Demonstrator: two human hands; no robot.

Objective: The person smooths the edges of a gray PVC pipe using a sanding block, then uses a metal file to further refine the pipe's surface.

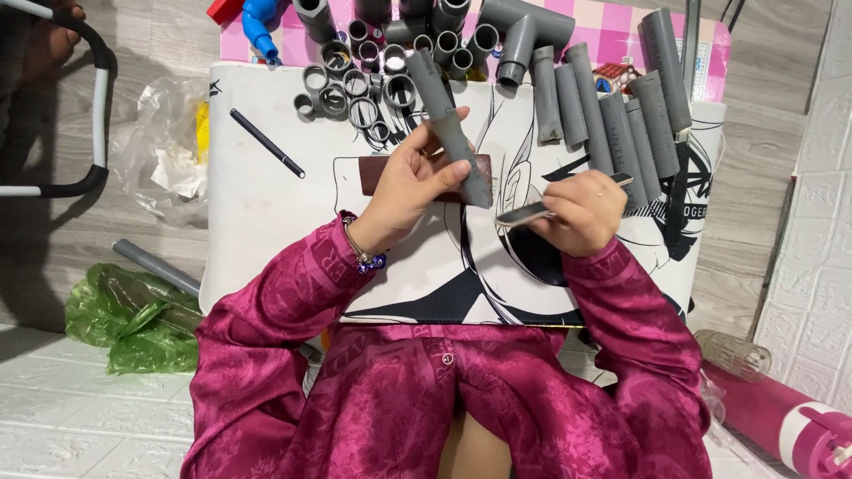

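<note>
Magenta sleeves (266, 355) lead to the left hand (404, 191), fingers closed around a grey pipe section (451, 131) tilted above the surface (266, 231). The right hand (577, 208), fingers closed, grips a flat file (532, 211) just beside the pipe's lower end. Good filing likely needs a firmly steadied pipe and light, even strokes.

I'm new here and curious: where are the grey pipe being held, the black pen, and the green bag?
grey pipe (451, 133): head view, mid-length.
black pen (266, 143): head view, mid-shaft.
green bag (133, 319): head view, crumpled middle.
</note>
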